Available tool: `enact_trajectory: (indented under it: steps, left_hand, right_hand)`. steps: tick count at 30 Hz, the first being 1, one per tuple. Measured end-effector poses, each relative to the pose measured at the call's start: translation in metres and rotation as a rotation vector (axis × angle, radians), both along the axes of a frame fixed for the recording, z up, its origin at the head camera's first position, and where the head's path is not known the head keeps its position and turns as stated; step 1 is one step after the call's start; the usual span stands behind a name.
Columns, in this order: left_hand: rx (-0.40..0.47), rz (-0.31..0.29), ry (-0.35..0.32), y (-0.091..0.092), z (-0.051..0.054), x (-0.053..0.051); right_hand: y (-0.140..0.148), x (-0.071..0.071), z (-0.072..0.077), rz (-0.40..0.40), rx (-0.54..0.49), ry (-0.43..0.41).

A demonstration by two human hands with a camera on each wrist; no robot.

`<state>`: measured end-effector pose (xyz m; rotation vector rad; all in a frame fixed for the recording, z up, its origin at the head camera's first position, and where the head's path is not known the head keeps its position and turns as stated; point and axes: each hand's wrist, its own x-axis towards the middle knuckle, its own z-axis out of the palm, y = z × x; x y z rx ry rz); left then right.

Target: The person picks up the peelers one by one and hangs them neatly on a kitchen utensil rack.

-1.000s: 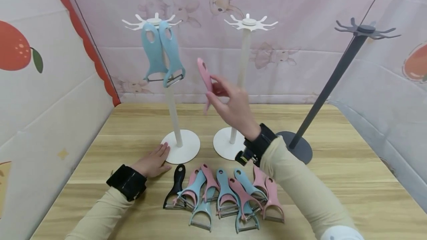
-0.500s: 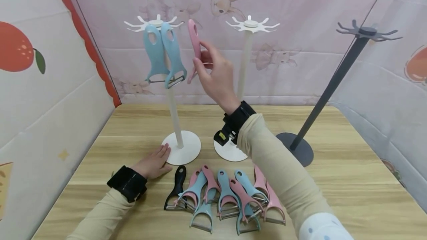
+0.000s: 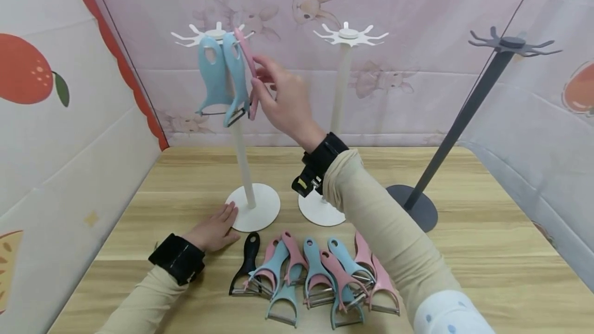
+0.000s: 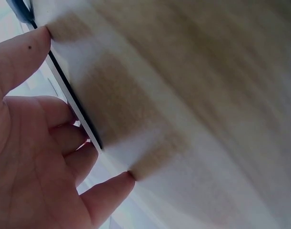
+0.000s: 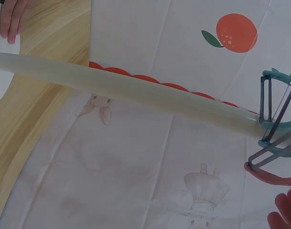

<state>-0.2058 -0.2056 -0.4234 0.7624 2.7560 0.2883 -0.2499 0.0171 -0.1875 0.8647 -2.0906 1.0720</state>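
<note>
My right hand [image 3: 287,97] pinches a pink Y-shaped peeler [image 3: 246,53], its handle pointing up, at the hooks of the left white stand [image 3: 242,159]. The peeler's handle top overlaps one hook; whether the hook is through its hole I cannot tell. Two light blue peelers [image 3: 212,79] hang just left of it. In the right wrist view the pink peeler's blade end [image 5: 271,150] sits beside the blue peelers' blades [image 5: 278,105]. My left hand [image 3: 215,228] lies with its fingers extended onto the edge of that stand's round white base [image 3: 262,215].
Pink and blue peelers [image 3: 315,267] lie overlapping in a pile at the table's front, with a black peeler [image 3: 250,254] at its left end. Another white stand [image 3: 342,81] is in the middle, partly behind my right arm. A dark grey stand [image 3: 438,143] leans at the right.
My right hand has carried the pink peeler up and left to the left stand's hooks, beside the blue peelers. The right-hand blue peeler has turned slightly. My left hand has stayed on the base.
</note>
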Motion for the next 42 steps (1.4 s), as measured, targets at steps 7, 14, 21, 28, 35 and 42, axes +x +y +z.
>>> enact_trajectory:
  steps: [7,14,21,28,35,42]
  left_hand:
    - [0.014,0.0,0.005,0.001,0.0,0.002]
    - [0.002,-0.006,0.019,0.001,-0.001,0.001]
    - [-0.015,-0.002,0.018,0.001,-0.003,0.0]
    - [-0.02,0.0,0.016,0.002,-0.002,-0.001]
    - [-0.011,-0.007,0.011,0.002,-0.001,0.0]
    - [-0.011,-0.002,-0.002,0.003,0.001,0.001]
  right_hand:
    - [0.009,0.01,-0.008,-0.06,0.012,0.001]
    - [0.025,0.017,-0.022,-0.127,0.042,0.046]
    - [0.052,0.029,-0.04,-0.122,0.126,0.152]
    - [0.09,0.043,-0.063,-0.178,0.279,0.118]
    - [0.12,0.058,-0.095,-0.23,0.431,-0.046]
    - [0.139,0.07,-0.13,-0.255,0.546,-0.169]
